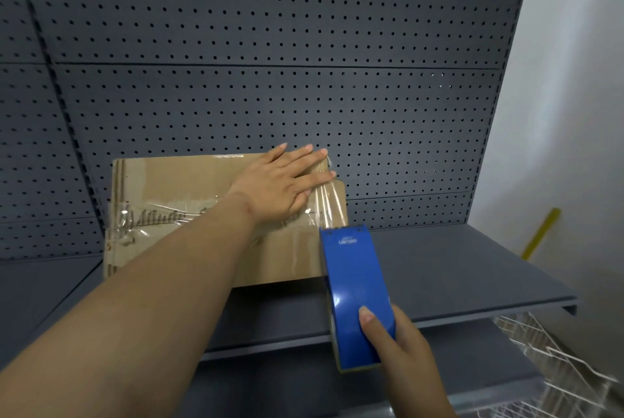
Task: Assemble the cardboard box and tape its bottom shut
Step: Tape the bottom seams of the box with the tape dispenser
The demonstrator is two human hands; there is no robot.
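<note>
A brown cardboard box (189, 181) stands on the grey shelf (456, 269), its flapped side facing up. Clear tape (327, 201) runs across the flaps and off the box's right edge to a blue tape dispenser (354, 286). My left hand (280, 181) lies flat on the box near its right end, fingers straight and spread, pressing on the tape. My right hand (401, 350) grips the dispenser from below and behind, with the thumb on its blue top. The dispenser's front sits just off the box's right front corner.
A grey pegboard panel (270, 46) rises behind the shelf. White wire baskets (553, 357) sit at the lower right, below the shelf edge. A yellow stick (540, 232) leans by the white wall on the right.
</note>
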